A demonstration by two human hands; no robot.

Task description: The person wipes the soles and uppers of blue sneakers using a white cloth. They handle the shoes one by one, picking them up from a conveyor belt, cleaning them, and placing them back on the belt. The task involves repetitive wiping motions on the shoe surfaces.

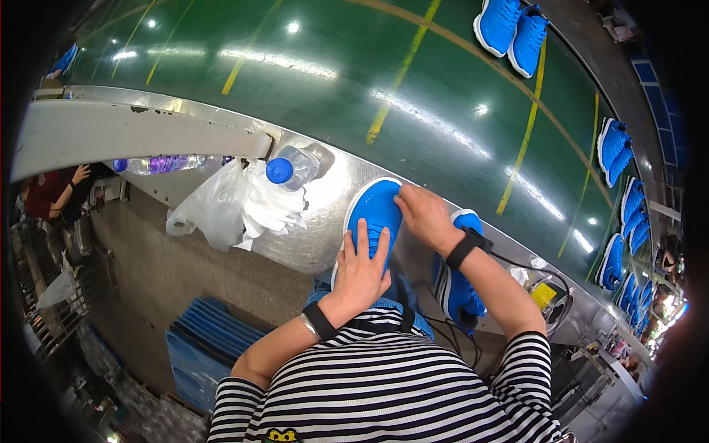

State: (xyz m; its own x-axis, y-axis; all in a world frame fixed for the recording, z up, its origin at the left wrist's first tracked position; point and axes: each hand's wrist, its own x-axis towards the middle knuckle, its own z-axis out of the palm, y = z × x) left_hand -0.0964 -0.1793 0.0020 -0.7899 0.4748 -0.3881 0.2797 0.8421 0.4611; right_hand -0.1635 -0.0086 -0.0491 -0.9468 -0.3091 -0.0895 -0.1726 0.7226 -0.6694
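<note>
A blue sneaker (380, 201) with a white sole is in front of me at the edge of the metal ledge, toe pointing away. My left hand (358, 277) holds it from above, fingers spread over the laces. At the right side of the toe, my right hand (428, 215) has its fingers pinched together against the upper. Whatever may be between those fingertips is hidden. More blue footwear (461, 299) lies partly under my right forearm, just right of the held sneaker.
Beyond the metal ledge (336, 193) runs a green conveyor belt (325, 111) carrying pairs of blue sneakers (509, 33). A blue-capped bottle (299, 168), white cloths (269, 203) and a plastic bag (214, 207) sit leftward. Blue stacked panels (199, 354) stand below. Cables run at right.
</note>
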